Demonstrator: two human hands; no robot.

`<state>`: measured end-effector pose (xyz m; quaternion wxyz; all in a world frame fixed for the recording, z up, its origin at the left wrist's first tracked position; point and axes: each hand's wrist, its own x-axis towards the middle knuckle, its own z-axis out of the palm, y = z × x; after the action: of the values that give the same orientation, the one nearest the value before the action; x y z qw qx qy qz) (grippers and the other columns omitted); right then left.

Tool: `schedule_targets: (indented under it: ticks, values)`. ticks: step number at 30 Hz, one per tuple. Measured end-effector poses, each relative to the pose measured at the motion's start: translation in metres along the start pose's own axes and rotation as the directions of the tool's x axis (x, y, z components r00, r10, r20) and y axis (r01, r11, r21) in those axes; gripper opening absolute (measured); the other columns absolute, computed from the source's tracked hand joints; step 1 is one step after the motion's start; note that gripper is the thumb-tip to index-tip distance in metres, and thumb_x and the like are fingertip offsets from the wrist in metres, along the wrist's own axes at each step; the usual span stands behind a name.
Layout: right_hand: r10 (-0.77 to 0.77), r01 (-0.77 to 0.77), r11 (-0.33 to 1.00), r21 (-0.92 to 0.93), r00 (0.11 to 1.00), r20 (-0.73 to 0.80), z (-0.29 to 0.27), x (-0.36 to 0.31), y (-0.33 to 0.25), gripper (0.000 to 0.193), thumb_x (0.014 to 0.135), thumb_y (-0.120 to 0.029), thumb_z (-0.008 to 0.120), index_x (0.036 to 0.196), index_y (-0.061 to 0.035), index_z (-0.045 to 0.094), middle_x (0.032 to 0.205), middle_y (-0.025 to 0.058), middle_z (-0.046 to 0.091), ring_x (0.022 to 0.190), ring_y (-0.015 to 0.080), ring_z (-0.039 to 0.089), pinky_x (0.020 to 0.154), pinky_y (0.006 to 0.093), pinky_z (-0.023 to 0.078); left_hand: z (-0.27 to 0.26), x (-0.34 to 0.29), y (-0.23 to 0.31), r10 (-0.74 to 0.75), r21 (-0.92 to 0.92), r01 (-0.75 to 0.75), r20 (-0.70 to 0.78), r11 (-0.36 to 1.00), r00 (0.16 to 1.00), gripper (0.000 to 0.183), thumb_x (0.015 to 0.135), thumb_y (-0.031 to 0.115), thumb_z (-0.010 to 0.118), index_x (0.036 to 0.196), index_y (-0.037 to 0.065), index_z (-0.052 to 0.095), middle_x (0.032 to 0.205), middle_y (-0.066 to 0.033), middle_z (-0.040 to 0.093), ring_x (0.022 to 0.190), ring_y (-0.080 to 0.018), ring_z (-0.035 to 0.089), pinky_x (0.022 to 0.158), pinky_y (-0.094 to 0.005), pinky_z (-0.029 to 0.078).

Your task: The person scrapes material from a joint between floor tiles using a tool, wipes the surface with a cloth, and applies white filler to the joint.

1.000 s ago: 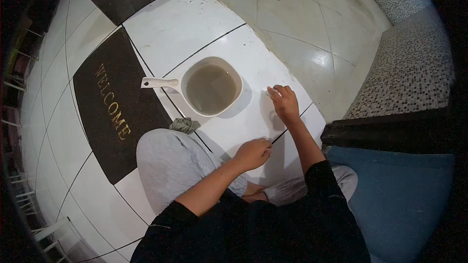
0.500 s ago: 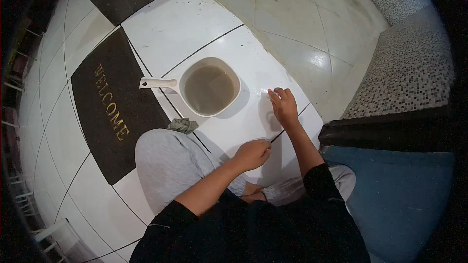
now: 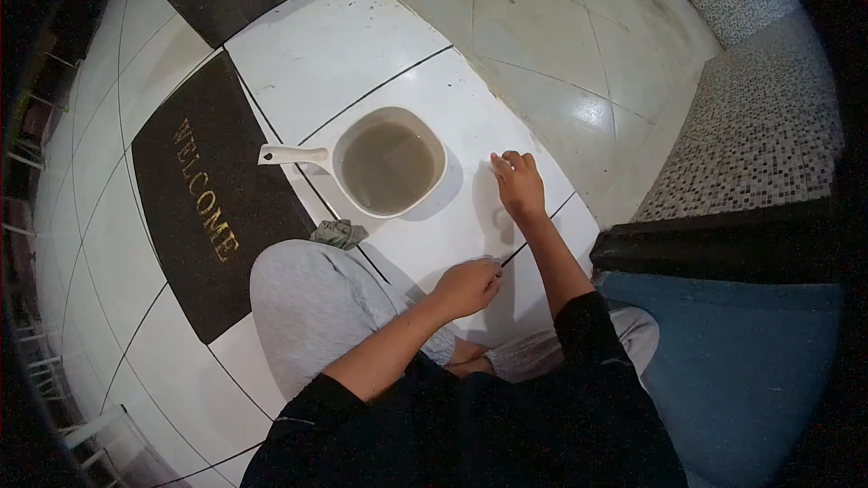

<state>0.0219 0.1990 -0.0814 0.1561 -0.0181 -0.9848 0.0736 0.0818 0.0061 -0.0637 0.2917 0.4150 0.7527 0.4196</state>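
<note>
My left hand (image 3: 466, 288) is closed just above my crossed legs, its fingers curled together. A pale sliver shows at its fingertips, too small to name. Farther forward and to the right, my right hand (image 3: 521, 184) hovers over the white tile with its fingers bent and a little apart. I see nothing held in it. Left of that hand stands a white dipper (image 3: 438, 134) with a squarish bowl, its handle pointing left. Cloudy greyish water (image 3: 389, 168) fills much of it. A crumpled grey-green cloth (image 3: 338, 234) lies by my left knee.
A dark doormat (image 3: 203, 190) with gold lettering lies to the left. White floor tiles (image 3: 334, 32) end at an edge, beyond which is a duller tiled floor (image 3: 542, 27). On the right are a mosaic-patterned wall (image 3: 750, 136), a dark sill (image 3: 714, 239) and a blue surface (image 3: 723, 361).
My right hand has shifted slightly away from me and to the left, and its fingers have bent a bit more. My left hand, the dipper and the cloth stay put.
</note>
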Motion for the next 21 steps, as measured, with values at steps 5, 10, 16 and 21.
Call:
schedule_targets:
  ticks: [5,10,16,21]
  values:
    - [-0.058,0.056,0.997,0.056,0.998,0.039,-0.004,-0.014,0.001,0.029,0.079,-0.007,0.059,0.108,-0.0077,0.062,0.102,0.0098,0.059,0.087,0.0285,0.052,0.073,0.0364,0.049,0.001,-0.003,-0.002,0.003,-0.006,-0.003,-0.039,1.0,0.999,0.019,0.085,0.02,0.052,0.093,0.003,0.055,0.086,-0.0153,0.056,0.083,-0.034,0.056,0.072,-0.0435,0.046]
    - [-0.026,0.026,0.999,0.046,1.0,-0.014,0.002,-0.005,-0.002,0.03,0.077,-0.006,0.061,0.107,-0.009,0.062,0.1,0.0091,0.059,0.086,0.0279,0.052,0.072,0.0356,0.049,0.003,-0.002,-0.001,0.003,0.002,-0.003,-0.014,1.0,1.0,0.019,0.085,0.02,0.051,0.093,0.003,0.055,0.086,-0.0149,0.056,0.082,-0.0338,0.056,0.071,-0.0438,0.045]
    - [0.039,-0.041,0.997,0.071,0.999,0.023,0.0,-0.013,-0.005,0.028,0.078,-0.006,0.061,0.106,-0.0097,0.063,0.099,0.0087,0.06,0.087,0.0273,0.053,0.072,0.0364,0.05,0.0,-0.001,-0.001,-0.025,0.004,0.025,-0.006,1.0,1.0,0.019,0.085,0.02,0.052,0.093,0.003,0.055,0.088,-0.0143,0.056,0.083,-0.0331,0.056,0.072,-0.043,0.045]
    - [-0.01,0.012,0.993,0.114,1.0,-0.012,-0.002,-0.009,-0.006,0.026,0.081,-0.012,0.058,0.106,-0.0102,0.062,0.1,0.0092,0.06,0.089,0.0279,0.053,0.071,0.0375,0.051,0.003,-0.001,-0.004,0.008,0.001,-0.008,-0.009,1.0,1.0,0.019,0.085,0.02,0.051,0.094,0.004,0.055,0.089,-0.0145,0.056,0.084,-0.0331,0.056,0.073,-0.0427,0.046]
